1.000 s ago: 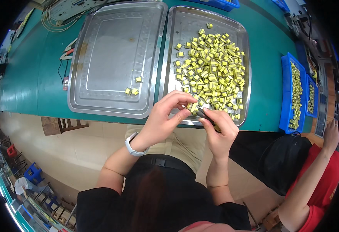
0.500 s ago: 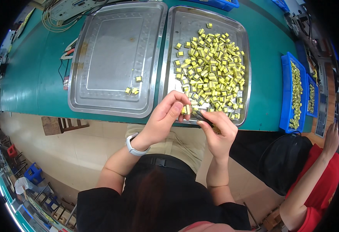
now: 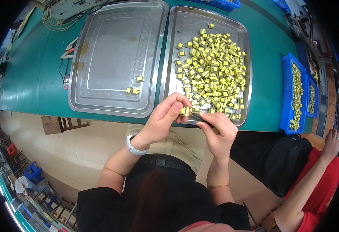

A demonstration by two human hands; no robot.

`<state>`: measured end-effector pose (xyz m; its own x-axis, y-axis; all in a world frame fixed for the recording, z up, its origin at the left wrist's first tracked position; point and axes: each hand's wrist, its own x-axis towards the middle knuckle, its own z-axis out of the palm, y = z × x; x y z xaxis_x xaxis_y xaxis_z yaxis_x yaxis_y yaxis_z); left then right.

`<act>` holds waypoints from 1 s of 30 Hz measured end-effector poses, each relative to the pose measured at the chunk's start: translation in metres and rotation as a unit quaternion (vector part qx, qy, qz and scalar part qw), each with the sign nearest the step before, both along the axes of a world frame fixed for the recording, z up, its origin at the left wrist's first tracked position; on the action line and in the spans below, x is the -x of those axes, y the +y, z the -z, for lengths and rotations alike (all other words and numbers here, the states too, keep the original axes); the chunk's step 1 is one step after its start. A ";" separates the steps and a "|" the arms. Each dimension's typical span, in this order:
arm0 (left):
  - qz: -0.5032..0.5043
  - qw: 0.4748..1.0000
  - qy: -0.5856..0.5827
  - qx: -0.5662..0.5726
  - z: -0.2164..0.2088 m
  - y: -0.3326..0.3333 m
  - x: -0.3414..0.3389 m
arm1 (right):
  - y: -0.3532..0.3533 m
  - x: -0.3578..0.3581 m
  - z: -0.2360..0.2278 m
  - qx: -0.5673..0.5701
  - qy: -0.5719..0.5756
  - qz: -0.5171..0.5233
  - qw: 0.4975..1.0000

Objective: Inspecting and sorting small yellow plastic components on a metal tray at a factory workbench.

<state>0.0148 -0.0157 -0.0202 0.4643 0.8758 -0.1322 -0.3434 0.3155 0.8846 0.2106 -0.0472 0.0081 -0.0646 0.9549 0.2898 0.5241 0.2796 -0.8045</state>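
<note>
1. Left hand (image 3: 164,116): fingers closed around a yellow component (image 3: 184,111), at the near edge of the right-hand tray (image 3: 188,23).
2. Dark tool (image 3: 197,116): apparently working the component; next move seemingly calls for steady alignment.
3. Right hand (image 3: 222,129): fingers pinch the tool.

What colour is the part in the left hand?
Mostly yellow: the part shows best in the head view.

Bright light cast glare on the right rectangular silver metal tray (image 3: 172,77); fisheye distortion bent the flat green counter (image 3: 268,83) toward dark corners.
</note>
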 end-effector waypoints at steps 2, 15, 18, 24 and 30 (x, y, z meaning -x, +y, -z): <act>0.010 1.000 -0.003 -0.001 0.000 0.001 0.000 | -0.001 0.000 0.001 -0.001 -0.001 0.000 1.000; 0.000 0.959 -0.232 0.161 0.002 0.008 0.006 | -0.004 -0.005 0.006 0.008 0.021 0.028 0.999; -0.003 0.998 0.027 0.049 0.000 0.010 0.008 | -0.005 -0.008 0.009 0.009 0.031 0.040 0.999; -0.023 0.831 0.453 -0.322 -0.001 0.007 -0.013 | -0.005 -0.008 0.007 0.018 0.038 0.040 0.998; 0.017 0.834 0.457 -0.309 -0.002 0.013 -0.013 | -0.006 -0.009 0.007 0.024 0.037 0.041 0.998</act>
